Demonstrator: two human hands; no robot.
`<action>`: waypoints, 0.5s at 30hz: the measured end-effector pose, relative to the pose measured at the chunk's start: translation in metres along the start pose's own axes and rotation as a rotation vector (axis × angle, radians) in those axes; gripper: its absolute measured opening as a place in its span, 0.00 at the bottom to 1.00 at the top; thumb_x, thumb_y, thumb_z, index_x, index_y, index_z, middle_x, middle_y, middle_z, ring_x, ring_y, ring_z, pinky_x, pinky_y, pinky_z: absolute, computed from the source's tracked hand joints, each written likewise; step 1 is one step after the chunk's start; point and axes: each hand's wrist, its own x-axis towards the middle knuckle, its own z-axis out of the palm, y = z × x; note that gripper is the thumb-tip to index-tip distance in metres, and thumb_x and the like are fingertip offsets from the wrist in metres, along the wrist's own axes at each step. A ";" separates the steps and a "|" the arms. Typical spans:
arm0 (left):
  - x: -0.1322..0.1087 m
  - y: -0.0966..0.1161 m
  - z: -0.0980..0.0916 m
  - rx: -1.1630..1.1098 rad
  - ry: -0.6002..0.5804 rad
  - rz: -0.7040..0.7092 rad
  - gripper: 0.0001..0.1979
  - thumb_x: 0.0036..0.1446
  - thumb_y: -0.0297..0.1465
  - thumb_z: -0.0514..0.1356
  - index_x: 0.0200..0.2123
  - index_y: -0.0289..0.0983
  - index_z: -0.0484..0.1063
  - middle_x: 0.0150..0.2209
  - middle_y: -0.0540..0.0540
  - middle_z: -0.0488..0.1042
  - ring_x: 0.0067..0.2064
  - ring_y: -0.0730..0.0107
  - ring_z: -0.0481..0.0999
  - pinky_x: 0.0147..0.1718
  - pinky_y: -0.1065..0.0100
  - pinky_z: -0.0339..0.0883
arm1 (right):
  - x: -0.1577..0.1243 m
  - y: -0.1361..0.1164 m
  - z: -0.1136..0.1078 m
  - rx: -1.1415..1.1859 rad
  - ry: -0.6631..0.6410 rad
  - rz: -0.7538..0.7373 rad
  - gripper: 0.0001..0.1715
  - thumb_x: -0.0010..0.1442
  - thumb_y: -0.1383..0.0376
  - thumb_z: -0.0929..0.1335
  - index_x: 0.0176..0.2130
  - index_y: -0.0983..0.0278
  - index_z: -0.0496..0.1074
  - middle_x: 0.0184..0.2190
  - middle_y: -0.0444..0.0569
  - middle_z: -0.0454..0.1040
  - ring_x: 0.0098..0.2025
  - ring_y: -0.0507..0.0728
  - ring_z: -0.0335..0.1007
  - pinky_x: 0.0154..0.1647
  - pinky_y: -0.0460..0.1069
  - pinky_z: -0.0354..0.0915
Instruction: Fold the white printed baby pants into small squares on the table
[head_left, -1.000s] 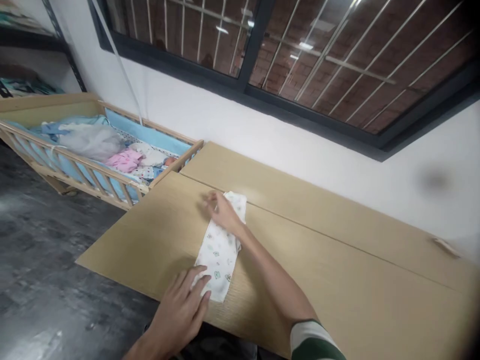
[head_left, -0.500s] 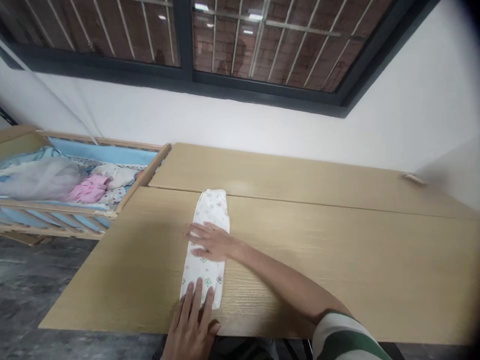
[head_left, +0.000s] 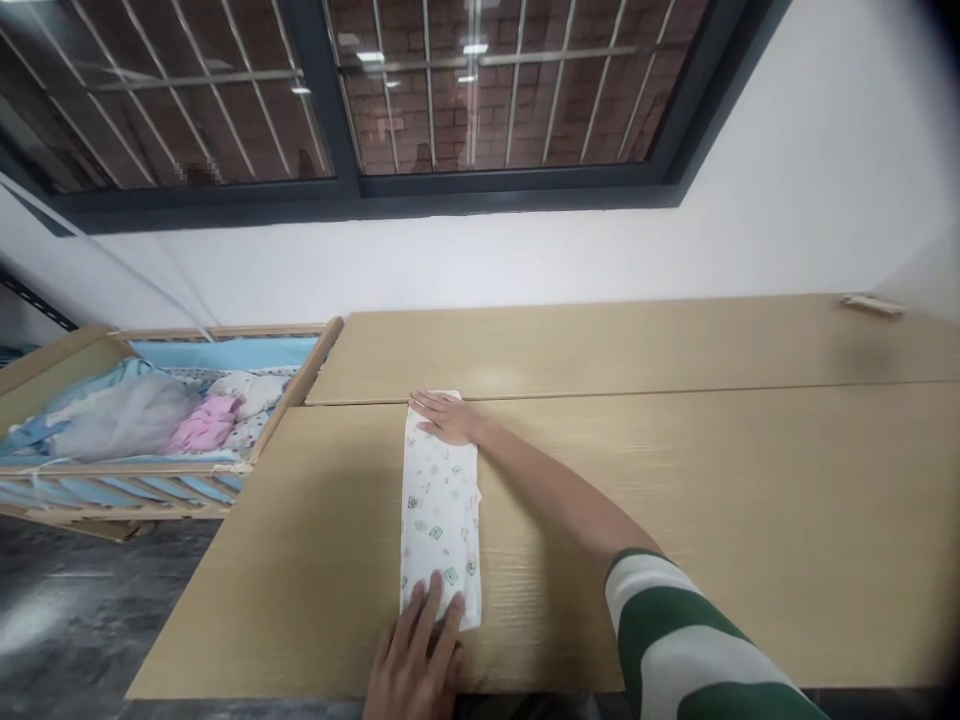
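A narrow folded white cloth with small green and pink prints lies lengthwise on the wooden table. My right hand rests flat on its far end, fingers stretched out. At the near end my left hand presses down with its fingers lying flat on the cloth. Neither hand grips anything.
A wooden baby cot with blue lining, grey netting and pink cloth stands left of the table. A white wall and a barred window run behind. A small flat wooden piece lies at the far right. Dark floor lies to the left.
My right hand slid from the cloth's middle up to its far end. The left hand stayed on the near end. The camera view shifted.
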 end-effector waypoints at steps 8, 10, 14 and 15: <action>0.024 -0.014 -0.009 -0.298 -0.160 -0.067 0.15 0.70 0.27 0.51 0.53 0.36 0.74 0.59 0.42 0.74 0.55 0.59 0.76 0.52 0.55 0.75 | -0.103 -0.112 -0.035 0.121 0.127 -0.042 0.28 0.73 0.60 0.60 0.67 0.68 0.61 0.64 0.60 0.67 0.66 0.65 0.61 0.66 0.63 0.58; 0.014 -0.012 -0.014 -0.319 -0.170 -0.041 0.16 0.70 0.30 0.53 0.57 0.35 0.72 0.60 0.41 0.73 0.59 0.56 0.73 0.54 0.54 0.74 | -0.153 -0.152 -0.041 0.255 0.006 -0.111 0.25 0.75 0.59 0.57 0.65 0.63 0.65 0.57 0.54 0.74 0.59 0.59 0.70 0.63 0.58 0.64; -0.010 -0.012 -0.028 -0.388 -0.231 0.061 0.25 0.68 0.34 0.56 0.66 0.33 0.61 0.66 0.40 0.66 0.65 0.54 0.67 0.57 0.55 0.72 | -0.238 -0.202 -0.034 0.304 -0.085 -0.109 0.35 0.69 0.53 0.66 0.67 0.66 0.62 0.66 0.56 0.65 0.67 0.62 0.61 0.69 0.60 0.56; -0.015 -0.013 -0.032 -0.402 -0.234 0.091 0.25 0.68 0.31 0.55 0.66 0.33 0.61 0.66 0.40 0.65 0.65 0.56 0.67 0.57 0.56 0.72 | -0.252 -0.209 -0.029 0.288 -0.080 -0.102 0.36 0.68 0.54 0.67 0.68 0.68 0.60 0.68 0.57 0.62 0.69 0.63 0.57 0.71 0.60 0.54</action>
